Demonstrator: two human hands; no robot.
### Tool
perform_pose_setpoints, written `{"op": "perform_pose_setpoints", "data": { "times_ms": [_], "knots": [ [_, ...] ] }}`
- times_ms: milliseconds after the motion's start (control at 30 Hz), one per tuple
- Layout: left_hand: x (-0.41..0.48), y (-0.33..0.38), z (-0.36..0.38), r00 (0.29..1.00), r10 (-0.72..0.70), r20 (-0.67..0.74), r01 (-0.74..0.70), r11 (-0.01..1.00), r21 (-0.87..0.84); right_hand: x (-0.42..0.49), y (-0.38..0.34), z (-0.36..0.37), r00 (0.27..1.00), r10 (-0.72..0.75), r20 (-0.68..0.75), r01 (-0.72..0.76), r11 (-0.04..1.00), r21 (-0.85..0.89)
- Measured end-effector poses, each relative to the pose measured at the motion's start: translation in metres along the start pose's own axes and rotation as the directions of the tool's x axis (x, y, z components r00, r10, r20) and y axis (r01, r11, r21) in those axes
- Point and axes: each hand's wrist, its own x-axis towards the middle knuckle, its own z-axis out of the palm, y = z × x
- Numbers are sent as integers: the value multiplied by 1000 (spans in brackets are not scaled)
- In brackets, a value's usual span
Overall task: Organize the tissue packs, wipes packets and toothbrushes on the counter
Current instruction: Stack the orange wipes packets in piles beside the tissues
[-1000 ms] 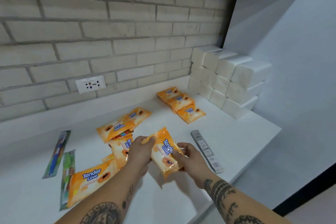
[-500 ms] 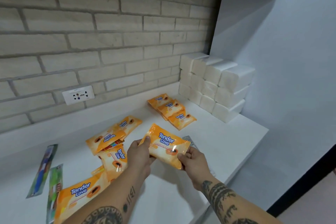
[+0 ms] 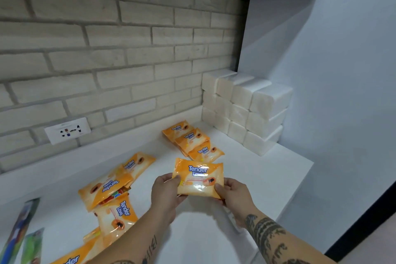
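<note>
1. At the near left edge of the counter (image 3: 267, 178) lie two toothbrushes (image 3: 20, 226) in long flat packs. They look stiff and light, and are probably best taken by the middle.
2. The left hand (image 3: 166, 193) and right hand (image 3: 232, 194) each pinch one short end of a wipes packet (image 3: 198, 178). The thumbs lie on its printed face and the other fingers curl beneath it.
3. This packet is held face up above the counter, just short of the tidy row. It looks light and soft, with a glossy film that is likely slippery. Gripping the two ends seems sound, since a squeeze in the middle might buckle it.
4. To the left is a loose heap (image 3: 115, 186) of the same packets, overlapping at odd angles. They would probably slide over one another, so the top one should come off first.
5. Farther back, a row of packets (image 3: 192, 141) lies overlapped like shingles.
6. In the far corner, white tissue packs (image 3: 246, 109) are stacked three high against the wall. They look soft and squashable.
</note>
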Motion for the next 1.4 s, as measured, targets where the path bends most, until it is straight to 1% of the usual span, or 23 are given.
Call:
{"op": "perform_pose_setpoints", "data": {
  "times_ms": [67, 167, 233, 400, 567, 733, 867, 1033, 1233, 1400],
  "knots": [
    [16, 2, 10, 999, -20, 45, 16, 996, 82, 24, -6, -5, 999, -31, -15, 30, 998, -62],
    [35, 5, 27, 994, -38, 102, 18, 981, 191, 57, -16, -8, 996, -66, -57, 59, 992, -108],
    [50, 6, 43, 994, -25, 108, 0, 975, 222, 84, -20, -10, 995, -66, -73, 56, 989, -135],
    [91, 1, 76, 998, -20, 53, 7, 975, 220, 147, -27, -21, 997, -39, -64, 28, 986, -164],
    [125, -4, 98, 1000, -6, -2, 7, 950, 311, 190, -35, -27, 995, -83, -64, 63, 962, -266],
    [153, -11, 112, 999, 48, -24, -33, 897, 441, 218, -37, -27, 996, -33, -82, 7, 952, -307],
    [168, -14, 118, 991, 104, -80, -49, 861, 507, 239, -38, -22, 998, -16, -69, -8, 942, -336],
    [185, -20, 120, 989, 88, -122, -15, 864, 504, 259, -30, -13, 1000, 6, 5, -2, 867, -499],
    [199, -23, 123, 983, 99, -154, -8, 863, 506, 269, -21, -3, 997, -52, -50, 8, 765, -644],
    [202, -24, 124, 981, 96, -168, 1, 865, 502, 271, -27, 1, 996, -84, -5, 64, 788, -612]
  ]
}}
